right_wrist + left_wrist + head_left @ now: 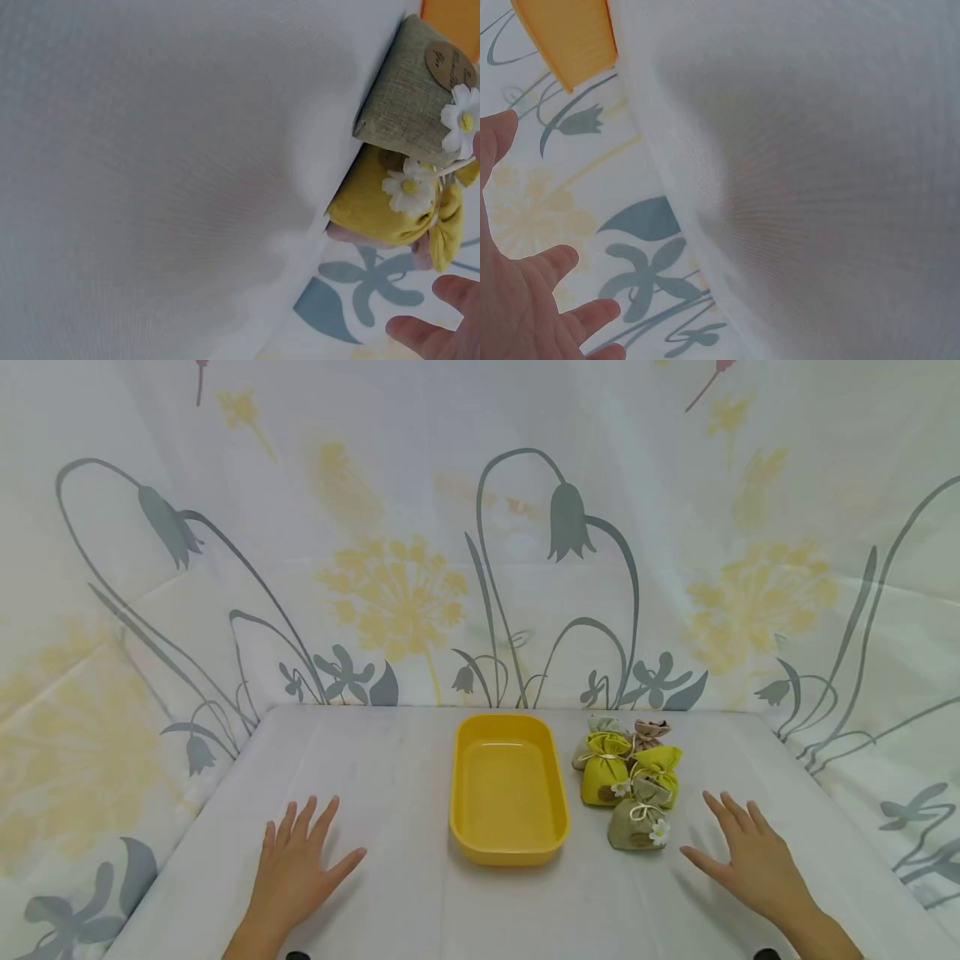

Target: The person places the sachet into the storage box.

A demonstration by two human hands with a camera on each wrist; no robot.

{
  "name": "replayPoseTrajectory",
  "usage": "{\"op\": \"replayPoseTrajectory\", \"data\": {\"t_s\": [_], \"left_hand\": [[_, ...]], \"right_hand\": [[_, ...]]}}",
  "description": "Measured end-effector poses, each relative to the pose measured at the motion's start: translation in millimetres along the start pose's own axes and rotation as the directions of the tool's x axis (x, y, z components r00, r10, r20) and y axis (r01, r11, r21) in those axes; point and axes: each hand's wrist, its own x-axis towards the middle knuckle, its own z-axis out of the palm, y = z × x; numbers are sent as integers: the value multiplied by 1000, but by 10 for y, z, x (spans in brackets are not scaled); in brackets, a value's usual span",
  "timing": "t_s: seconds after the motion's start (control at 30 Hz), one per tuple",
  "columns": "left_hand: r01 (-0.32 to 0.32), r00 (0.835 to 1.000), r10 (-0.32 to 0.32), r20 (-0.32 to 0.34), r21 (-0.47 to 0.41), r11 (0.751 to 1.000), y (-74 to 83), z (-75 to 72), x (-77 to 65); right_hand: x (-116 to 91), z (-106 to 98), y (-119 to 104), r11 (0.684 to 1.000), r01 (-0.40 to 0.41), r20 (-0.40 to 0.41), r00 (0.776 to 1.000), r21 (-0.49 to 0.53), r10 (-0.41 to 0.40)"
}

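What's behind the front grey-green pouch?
Behind the front pouch stand two yellow pouches, then a pinkish pouch and a greyish pouch farther back. The rear two are partly covered by the yellow ones; what lies between the pouches cannot be seen.

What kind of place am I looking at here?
Probably a makeshift tabletop booth, perhaps for filming; I can't see the wider room. Flower-patterned cloth hangs behind and beside a white-covered table, where a yellow tray and small cloth pouches are set out.
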Motion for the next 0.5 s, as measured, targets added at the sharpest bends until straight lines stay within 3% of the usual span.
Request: {"op": "replayPoseTrajectory", "data": {"t_s": [0.5], "left_hand": [[1, 999, -5, -33, -102, 995, 173, 30, 110]], "right_hand": [[106, -36, -215, 989, -59, 14, 998, 133, 58]]}}
